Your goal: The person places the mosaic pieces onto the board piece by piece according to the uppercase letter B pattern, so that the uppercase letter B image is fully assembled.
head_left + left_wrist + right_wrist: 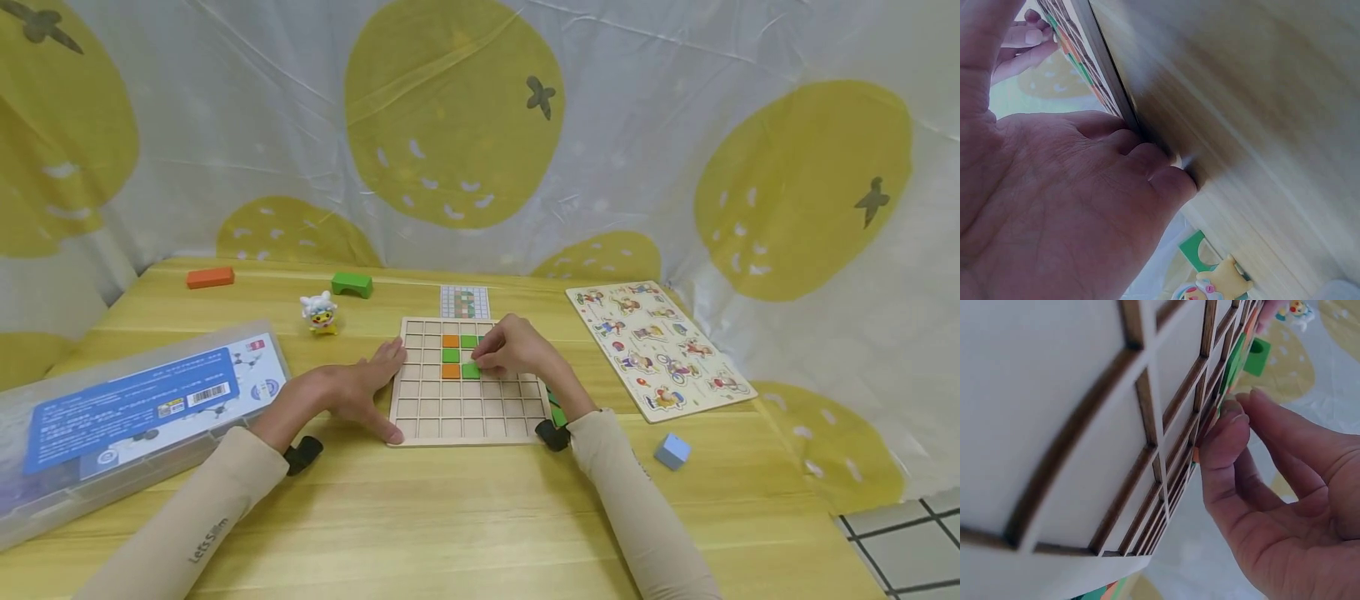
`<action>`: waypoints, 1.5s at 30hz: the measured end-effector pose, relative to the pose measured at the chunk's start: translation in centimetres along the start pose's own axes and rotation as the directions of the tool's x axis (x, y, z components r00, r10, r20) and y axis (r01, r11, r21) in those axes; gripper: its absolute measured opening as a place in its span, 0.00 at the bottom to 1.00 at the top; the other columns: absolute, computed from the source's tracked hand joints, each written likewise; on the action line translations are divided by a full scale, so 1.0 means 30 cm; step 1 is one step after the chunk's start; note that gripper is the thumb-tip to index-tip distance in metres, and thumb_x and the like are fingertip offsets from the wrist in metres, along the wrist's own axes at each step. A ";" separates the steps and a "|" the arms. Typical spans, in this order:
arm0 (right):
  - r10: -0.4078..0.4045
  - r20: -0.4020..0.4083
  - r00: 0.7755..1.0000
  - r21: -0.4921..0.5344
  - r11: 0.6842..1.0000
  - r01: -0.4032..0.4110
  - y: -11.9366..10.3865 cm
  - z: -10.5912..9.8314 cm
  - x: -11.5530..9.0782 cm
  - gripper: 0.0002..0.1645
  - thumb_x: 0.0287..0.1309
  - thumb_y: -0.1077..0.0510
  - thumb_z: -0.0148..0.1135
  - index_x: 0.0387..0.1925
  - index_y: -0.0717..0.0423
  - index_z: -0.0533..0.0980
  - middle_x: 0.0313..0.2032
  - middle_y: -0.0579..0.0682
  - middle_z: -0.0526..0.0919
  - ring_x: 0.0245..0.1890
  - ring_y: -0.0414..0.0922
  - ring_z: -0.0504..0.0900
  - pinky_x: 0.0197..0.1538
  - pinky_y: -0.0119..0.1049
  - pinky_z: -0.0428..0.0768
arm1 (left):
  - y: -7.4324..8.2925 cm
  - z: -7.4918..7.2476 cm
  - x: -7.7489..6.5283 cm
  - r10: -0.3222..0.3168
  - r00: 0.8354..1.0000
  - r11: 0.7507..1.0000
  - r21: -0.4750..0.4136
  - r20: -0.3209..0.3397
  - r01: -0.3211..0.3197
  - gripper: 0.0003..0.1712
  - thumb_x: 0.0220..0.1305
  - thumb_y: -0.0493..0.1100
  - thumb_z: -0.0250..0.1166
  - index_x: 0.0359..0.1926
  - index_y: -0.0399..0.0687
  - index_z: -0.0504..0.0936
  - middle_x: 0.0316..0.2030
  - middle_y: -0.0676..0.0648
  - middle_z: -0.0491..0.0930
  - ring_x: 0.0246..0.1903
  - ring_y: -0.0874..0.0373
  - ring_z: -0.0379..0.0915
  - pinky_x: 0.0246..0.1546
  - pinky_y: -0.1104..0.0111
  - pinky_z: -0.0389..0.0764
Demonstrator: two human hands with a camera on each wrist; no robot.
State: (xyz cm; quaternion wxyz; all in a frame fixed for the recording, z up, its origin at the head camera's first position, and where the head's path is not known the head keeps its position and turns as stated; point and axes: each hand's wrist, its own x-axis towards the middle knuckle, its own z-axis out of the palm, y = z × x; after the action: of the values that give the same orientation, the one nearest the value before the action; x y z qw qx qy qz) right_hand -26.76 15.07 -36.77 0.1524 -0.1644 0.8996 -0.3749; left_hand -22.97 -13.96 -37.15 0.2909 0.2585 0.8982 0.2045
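Head view shows a wooden grid board [435, 408] on the bench [450, 517], its upper right part covered by the right hand [519, 348]. The left hand [358, 390] is spread, unclenched, against the board's left edge, thumb at the near corner. The right hand's thumb and fingertips come together low over the grid beside a green tile [471, 371]; whether they pinch a tile cannot be told, even in the right wrist view, where the fingertips hide the spot.

Other orange and green tiles fill nearby cells, and a teal one is mostly covered by the fingers. Loose tiles [557, 412] by the board's right edge are partly hidden under the right wrist. A pattern card [465, 302] lies just beyond the board, its print too small to make out clearly.

Left of the left arm, a plastic case [270, 342] runs out of the frame. The left wrist view is dim; it catches the board nearly edge-on, and its lower border cuts off a small figurine [1225, 279].
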 end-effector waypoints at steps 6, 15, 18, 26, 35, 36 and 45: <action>-0.019 -0.075 0.997 -0.034 0.999 0.016 0.038 -0.041 -0.026 0.09 0.70 0.66 0.71 0.48 0.65 0.90 0.42 0.56 0.93 0.34 0.49 0.87 0.38 0.36 0.84 | 0.006 0.006 0.001 -0.001 1.000 1.000 -0.006 0.001 0.001 0.80 0.57 0.63 0.83 0.86 0.32 0.36 0.85 0.32 0.24 0.84 0.31 0.25 0.81 0.35 0.41; 0.018 -0.046 0.999 -0.067 0.998 -0.021 0.112 -0.071 -0.057 0.10 0.70 0.66 0.70 0.49 0.64 0.90 0.47 0.58 0.92 0.35 0.48 0.89 0.40 0.38 0.87 | 0.015 0.015 0.010 0.006 1.000 1.000 -0.016 0.009 -0.006 0.79 0.58 0.62 0.83 0.86 0.32 0.36 0.85 0.33 0.24 0.85 0.34 0.23 0.82 0.37 0.40; 0.034 -0.042 0.999 -0.046 0.998 -0.036 0.113 -0.071 -0.060 0.10 0.70 0.66 0.71 0.49 0.64 0.90 0.46 0.58 0.93 0.33 0.48 0.90 0.40 0.39 0.89 | 0.016 0.014 0.011 0.008 1.000 1.000 -0.018 0.012 -0.008 0.79 0.58 0.61 0.83 0.86 0.32 0.36 0.85 0.33 0.24 0.85 0.34 0.23 0.82 0.37 0.40; -0.028 -0.051 0.998 -0.063 0.998 0.025 0.141 -0.116 -0.089 0.12 0.71 0.64 0.71 0.52 0.64 0.89 0.49 0.58 0.92 0.40 0.48 0.89 0.44 0.39 0.87 | 0.019 0.015 0.015 0.022 1.000 1.000 -0.004 0.015 -0.022 0.79 0.58 0.62 0.83 0.85 0.30 0.36 0.85 0.31 0.25 0.85 0.34 0.23 0.82 0.37 0.40; -0.105 -0.042 0.994 -0.016 0.994 0.104 0.288 -0.255 -0.214 0.15 0.69 0.63 0.73 0.53 0.67 0.87 0.50 0.60 0.92 0.50 0.54 0.89 0.53 0.40 0.86 | 0.020 0.008 0.008 0.015 1.000 1.000 0.002 0.006 -0.015 0.80 0.58 0.63 0.82 0.85 0.30 0.35 0.85 0.31 0.25 0.84 0.32 0.25 0.82 0.37 0.41; -0.104 -0.043 0.994 -0.023 0.994 0.103 0.305 -0.264 -0.223 0.14 0.68 0.64 0.74 0.52 0.67 0.87 0.49 0.60 0.92 0.49 0.55 0.89 0.52 0.39 0.86 | 0.018 0.008 0.005 0.013 1.000 1.000 -0.001 0.005 -0.013 0.80 0.58 0.63 0.82 0.85 0.30 0.35 0.85 0.31 0.25 0.84 0.32 0.25 0.82 0.37 0.41; -0.058 0.005 0.998 0.010 0.998 0.058 0.362 -0.275 -0.233 0.12 0.59 0.69 0.79 0.44 0.69 0.88 0.43 0.62 0.91 0.41 0.53 0.87 0.44 0.34 0.85 | -0.001 0.000 -0.004 0.021 1.000 0.999 -0.027 -0.004 -0.021 0.80 0.58 0.62 0.82 0.85 0.29 0.35 0.85 0.31 0.24 0.85 0.34 0.23 0.82 0.37 0.40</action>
State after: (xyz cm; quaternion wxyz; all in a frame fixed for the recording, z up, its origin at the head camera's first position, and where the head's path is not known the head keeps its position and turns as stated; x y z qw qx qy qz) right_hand -25.73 30.31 -38.03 0.1448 -0.1906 0.8922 -0.3831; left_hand -22.89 -14.06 -37.12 0.2904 0.2636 0.8932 0.2201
